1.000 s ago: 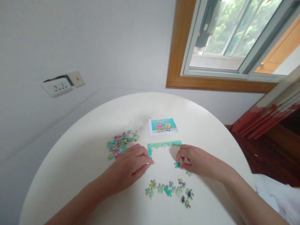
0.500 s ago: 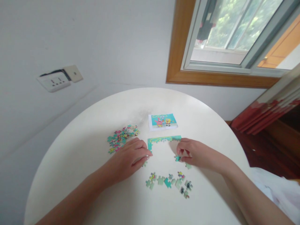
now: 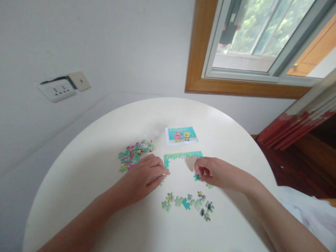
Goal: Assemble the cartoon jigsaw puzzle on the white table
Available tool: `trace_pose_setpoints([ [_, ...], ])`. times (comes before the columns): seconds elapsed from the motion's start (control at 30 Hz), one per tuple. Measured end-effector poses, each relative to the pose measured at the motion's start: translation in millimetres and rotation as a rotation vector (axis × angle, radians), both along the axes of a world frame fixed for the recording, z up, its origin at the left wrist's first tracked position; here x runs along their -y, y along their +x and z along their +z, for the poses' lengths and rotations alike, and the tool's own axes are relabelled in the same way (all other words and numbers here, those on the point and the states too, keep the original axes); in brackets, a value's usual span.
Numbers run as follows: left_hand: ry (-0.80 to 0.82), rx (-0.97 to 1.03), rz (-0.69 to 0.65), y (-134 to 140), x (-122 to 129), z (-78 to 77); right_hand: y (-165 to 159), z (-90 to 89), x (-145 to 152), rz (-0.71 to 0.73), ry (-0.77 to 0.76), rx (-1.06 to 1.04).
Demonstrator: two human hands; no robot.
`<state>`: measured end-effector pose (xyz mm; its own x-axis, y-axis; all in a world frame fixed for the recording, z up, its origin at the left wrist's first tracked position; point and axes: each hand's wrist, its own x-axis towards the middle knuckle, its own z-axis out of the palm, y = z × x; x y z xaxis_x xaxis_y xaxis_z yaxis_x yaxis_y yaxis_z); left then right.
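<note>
My right hand (image 3: 212,171) has its thumb and fingers closed on a teal puzzle piece (image 3: 196,177) at the right of the partly joined puzzle border (image 3: 166,161). The border's top strip and left side are laid out on the table. At the lower left of that border, my left hand (image 3: 150,173) has thumb and index finger drawn together; whatever lies between them is too small to make out. Under its thumb, part of a pale green piece (image 3: 161,183) shows. Several loose puzzle pieces (image 3: 186,203) lie in front, nearer to me.
A heap of mixed puzzle pieces (image 3: 136,151) lies left, partly behind my left hand. A printed reference picture (image 3: 181,135) with two cartoon figures sits beyond the border. The round white table (image 3: 105,224) reaches the wall, below a window (image 3: 249,42).
My right hand has shifted slightly left and down, with the teal piece still in its fingers. My left hand stays in place. The whole view has moved a little.
</note>
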<state>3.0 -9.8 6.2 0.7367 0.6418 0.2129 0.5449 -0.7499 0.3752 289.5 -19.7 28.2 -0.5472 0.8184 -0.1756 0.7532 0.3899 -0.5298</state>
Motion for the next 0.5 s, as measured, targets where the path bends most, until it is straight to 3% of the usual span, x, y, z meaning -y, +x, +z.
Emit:
trace_pose_setpoints([
  [0.37,0.007,0.003,0.004,0.8,0.2,1.2,3.1,-4.6,-4.7,0.098,0.056,0.007],
  [0.5,0.018,0.013,0.003,1.6,0.4,2.2,2.3,-3.5,-3.7,0.024,0.047,-0.004],
])
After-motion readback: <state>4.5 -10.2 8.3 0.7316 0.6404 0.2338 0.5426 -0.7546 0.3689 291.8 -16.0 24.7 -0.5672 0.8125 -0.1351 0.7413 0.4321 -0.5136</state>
